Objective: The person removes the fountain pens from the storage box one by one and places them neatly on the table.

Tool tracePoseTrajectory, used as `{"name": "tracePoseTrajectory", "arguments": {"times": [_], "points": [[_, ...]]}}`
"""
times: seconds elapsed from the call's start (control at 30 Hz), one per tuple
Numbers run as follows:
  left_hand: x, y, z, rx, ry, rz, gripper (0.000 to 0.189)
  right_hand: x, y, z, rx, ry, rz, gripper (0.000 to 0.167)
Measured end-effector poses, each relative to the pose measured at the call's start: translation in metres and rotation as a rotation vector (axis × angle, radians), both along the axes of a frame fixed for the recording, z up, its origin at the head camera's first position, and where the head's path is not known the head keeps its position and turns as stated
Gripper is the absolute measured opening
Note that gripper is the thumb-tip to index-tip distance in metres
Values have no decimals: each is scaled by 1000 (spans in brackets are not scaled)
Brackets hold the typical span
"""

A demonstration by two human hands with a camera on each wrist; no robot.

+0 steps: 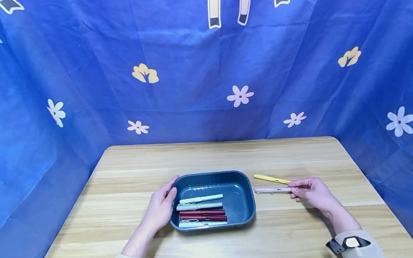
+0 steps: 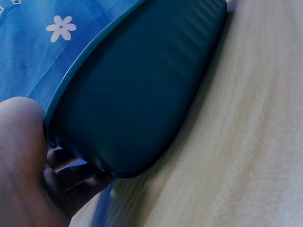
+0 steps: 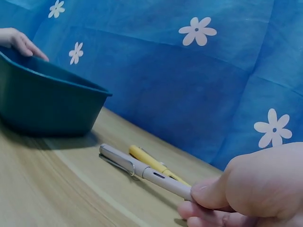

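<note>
A dark teal plastic bin point(image 1: 248, 219) stands on the table, with several clipped pens lying side by side in it: pale green and light blue ones point(image 1: 201, 206) and dark red ones point(image 1: 207, 216). My left hand point(image 1: 161, 205) grips the bin's left end, thumb over the rim and fingers against the outer wall point(image 2: 123, 104). To the right of the bin, my right hand point(image 1: 311, 193) pinches the tail end of a pale greyish-lilac pen point(image 3: 156, 177) between thumb and fingers. A yellow pen point(image 1: 270, 178) lies just behind it, its near end by my fingertips; whether they touch it I cannot tell.
The wooden table point(image 1: 223, 156) has rounded far corners. Blue cloth point(image 1: 190, 106) printed with flowers hangs behind it and along both sides. Each wrist wears a black strap point(image 1: 350, 243) over a light sleeve.
</note>
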State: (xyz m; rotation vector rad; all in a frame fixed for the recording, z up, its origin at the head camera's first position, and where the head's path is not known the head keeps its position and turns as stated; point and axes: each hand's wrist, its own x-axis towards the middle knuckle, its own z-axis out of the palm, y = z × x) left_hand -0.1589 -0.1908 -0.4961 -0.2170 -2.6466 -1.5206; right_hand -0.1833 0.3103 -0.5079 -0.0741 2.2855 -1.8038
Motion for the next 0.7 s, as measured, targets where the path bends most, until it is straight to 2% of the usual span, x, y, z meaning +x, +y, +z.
{"name": "tracePoseTrajectory", "arguments": {"times": [0.33,0.53,0.7], "points": [[1,0,0,-3,20,2,46,-2,-6,-3,172,62,-87,18],[0,-1,-1,-1,18,2,46,-2,-10,-4,201,104,-82,17],[1,1,1,-3,28,0,45,-3,-11,-3,204,103,-81,17]]}}
